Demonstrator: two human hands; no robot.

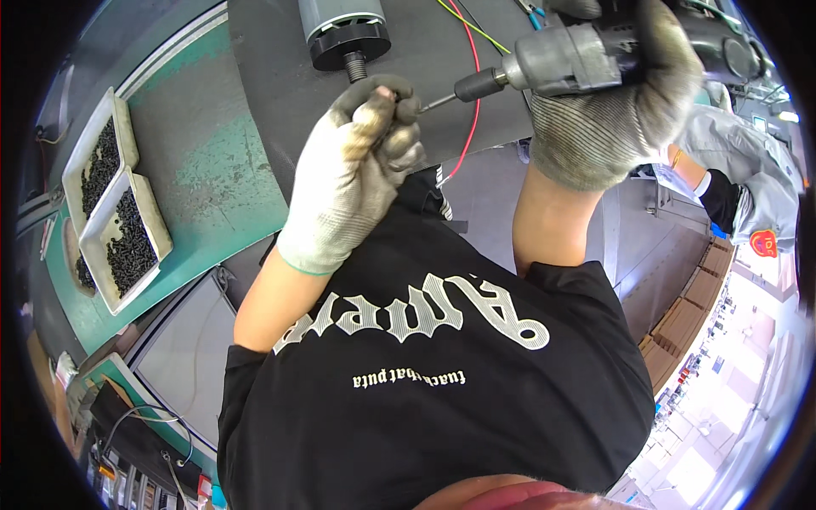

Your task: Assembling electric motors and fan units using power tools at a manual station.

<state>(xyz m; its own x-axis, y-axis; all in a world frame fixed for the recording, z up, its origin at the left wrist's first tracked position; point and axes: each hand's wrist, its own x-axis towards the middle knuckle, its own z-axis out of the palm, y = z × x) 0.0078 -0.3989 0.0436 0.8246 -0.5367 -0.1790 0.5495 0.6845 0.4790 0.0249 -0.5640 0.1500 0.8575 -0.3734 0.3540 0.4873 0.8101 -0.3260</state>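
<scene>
My left hand [347, 174], in a whitish knit glove with dark, worn fingertips, is closed in a pinch at the tip of a screwdriver bit [439, 104]. Whatever sits between those fingers is hidden. Gloved the same way, my right hand [599, 136] wraps round a power screwdriver [565, 61] with a grey metal head and black body. The tool lies sideways, its bit pointing left to the pinched fingers. Just beyond my left hand is a grey cylinder, seemingly a motor [347, 15], with a black end ring and a threaded shaft [355, 66].
A dark mat [272, 68] covers part of the green worktop [208, 183]. Two pale bins [153, 212] of small black parts stand at left. Red wire [477, 93], yellow-green wire [476, 30] and blue-handled pliers [534, 15] lie beyond. Another person's grey sleeve [735, 140] is at right.
</scene>
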